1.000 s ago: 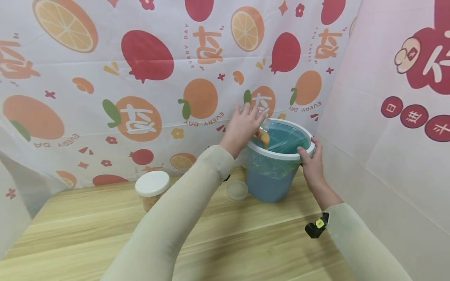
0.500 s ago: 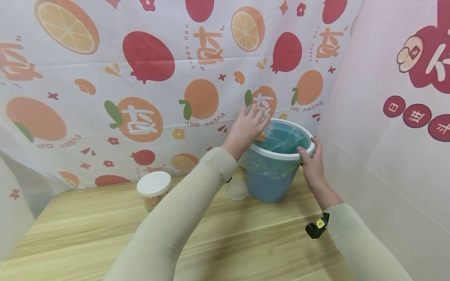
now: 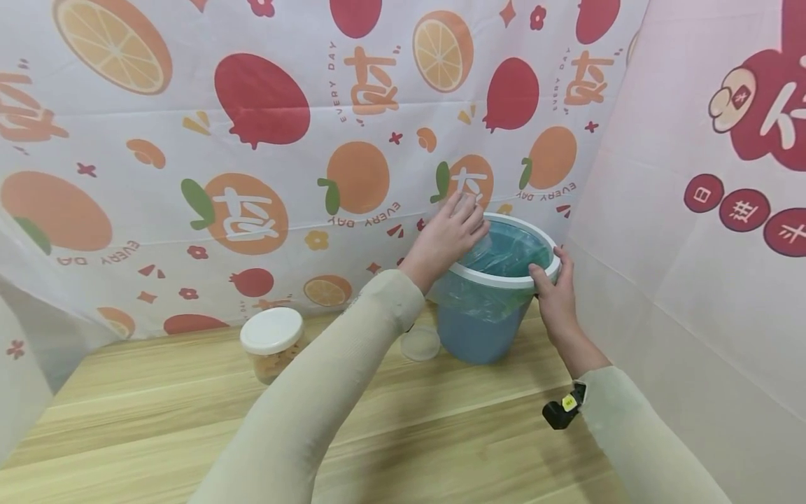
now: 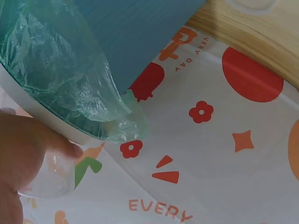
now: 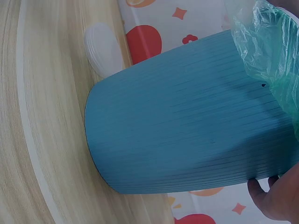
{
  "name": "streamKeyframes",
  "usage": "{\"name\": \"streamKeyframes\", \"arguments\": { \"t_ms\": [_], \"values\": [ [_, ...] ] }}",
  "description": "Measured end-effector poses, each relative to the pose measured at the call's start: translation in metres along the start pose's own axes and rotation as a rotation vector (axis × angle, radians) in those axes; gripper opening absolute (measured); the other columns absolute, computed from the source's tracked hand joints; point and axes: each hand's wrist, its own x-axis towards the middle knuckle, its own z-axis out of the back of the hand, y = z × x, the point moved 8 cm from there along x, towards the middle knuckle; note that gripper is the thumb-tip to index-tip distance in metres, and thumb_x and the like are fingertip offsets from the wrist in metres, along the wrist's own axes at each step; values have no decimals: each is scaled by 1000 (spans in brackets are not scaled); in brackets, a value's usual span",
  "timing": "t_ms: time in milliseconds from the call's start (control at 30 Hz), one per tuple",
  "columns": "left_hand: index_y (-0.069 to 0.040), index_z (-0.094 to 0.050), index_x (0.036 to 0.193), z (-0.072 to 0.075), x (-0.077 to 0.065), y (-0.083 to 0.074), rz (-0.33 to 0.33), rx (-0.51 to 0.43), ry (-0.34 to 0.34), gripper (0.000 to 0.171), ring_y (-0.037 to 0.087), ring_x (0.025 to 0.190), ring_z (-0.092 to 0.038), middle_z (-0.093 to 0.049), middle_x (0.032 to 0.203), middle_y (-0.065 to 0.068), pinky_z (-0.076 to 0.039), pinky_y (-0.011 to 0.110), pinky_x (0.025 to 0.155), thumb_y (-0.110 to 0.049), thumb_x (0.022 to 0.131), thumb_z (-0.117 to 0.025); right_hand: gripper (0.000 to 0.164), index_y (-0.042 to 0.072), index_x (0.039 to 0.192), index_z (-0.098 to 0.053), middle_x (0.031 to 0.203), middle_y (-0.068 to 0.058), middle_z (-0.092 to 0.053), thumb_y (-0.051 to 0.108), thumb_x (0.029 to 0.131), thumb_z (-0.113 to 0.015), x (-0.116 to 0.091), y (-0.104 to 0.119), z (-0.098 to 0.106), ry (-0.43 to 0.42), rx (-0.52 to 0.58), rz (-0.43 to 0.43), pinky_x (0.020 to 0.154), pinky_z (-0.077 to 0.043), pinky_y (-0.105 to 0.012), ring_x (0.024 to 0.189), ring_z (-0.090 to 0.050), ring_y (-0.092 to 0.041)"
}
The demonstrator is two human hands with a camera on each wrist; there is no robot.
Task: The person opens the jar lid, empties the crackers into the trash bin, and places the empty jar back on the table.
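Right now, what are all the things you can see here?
Bin: one, blue with a white rim, on the table in the corner.
Bag: one, clear green, lining the bin and folded over its rim.
Small jar: one, clear, tipped at the bin's rim.
Lidded jar: one, clear with a white lid, on the table.
Loose lid: one, clear, flat beside the bin.
Table: one, light wood.
Fruit-print sheet: one, white, orange and red, behind.
Left hand: grips the small jar.
Right hand: holds the bin's rim.
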Motion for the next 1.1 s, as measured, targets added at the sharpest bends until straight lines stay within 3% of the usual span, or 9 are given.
{"name": "streamKeyframes", "arguments": {
  "t_ms": [133,233,300,400,500,567,767,967,1100],
  "values": [
    [-21,-36,155,-2,-2,5,30,-62,24,73,31,151,-31,-38,160,9,-23,50,127,-19,92,-74,69,29,161,-9,171,-2,-10,38,104,-48,-1,0,-1,1,-4,-7,124,-26,-56,155,-21,-28],
    [-20,-32,157,-9,-8,17,118,-209,83,80,34,155,-25,-33,163,10,-18,53,128,-17,91,-75,70,28,161,-9,172,-2,-8,37,104,-48,-1,1,-5,3,-7,0,124,-26,-57,156,-20,-28],
    [-19,-29,158,-15,-15,28,221,-351,121,83,36,155,-22,-33,164,11,-18,55,128,-12,89,-75,70,28,161,-9,172,-2,-7,37,104,-48,-1,2,-7,7,-6,8,124,-27,-56,156,-19,-28],
    [-17,-30,157,-26,-30,46,432,-593,116,83,40,153,-25,-37,160,14,-20,57,126,-6,88,-73,71,27,161,-8,172,-1,-7,37,103,-48,-2,2,-7,6,-4,15,123,-28,-56,156,-20,-28],
    [-13,-36,153,-36,-49,60,625,-818,34,78,38,147,-36,-45,153,15,-24,58,125,-11,86,-77,72,26,162,-7,172,0,-5,37,103,-48,-2,2,-5,-1,-5,15,124,-27,-55,156,-18,-26],
    [-10,-39,150,-42,-62,63,707,-960,-23,81,35,142,-43,-48,149,15,-30,54,123,-19,83,-83,72,27,162,-7,172,2,-4,37,103,-48,-2,1,-2,-10,-4,11,124,-27,-54,156,-18,-25],
    [-6,-38,149,-58,-100,49,811,-1253,-88,97,29,128,-54,-50,144,15,-49,43,110,-25,72,-92,72,28,162,-5,172,1,-7,39,104,-46,-2,-3,7,-23,2,-7,125,-25,-54,156,-17,-25],
    [-13,-41,149,-81,-144,27,965,-1532,-146,98,25,126,-55,-55,142,11,-49,46,107,-24,67,-93,73,28,162,-6,171,0,-9,40,103,-47,-2,-3,5,-29,6,-15,126,-23,-54,157,-17,-24],
    [-16,-39,149,-101,-175,9,1064,-1652,-146,98,26,127,-56,-56,141,7,-49,46,107,-29,68,-93,72,28,162,-6,171,0,-9,39,104,-47,-3,-3,2,-31,14,-25,126,-23,-53,156,-17,-24]
  ]
}}
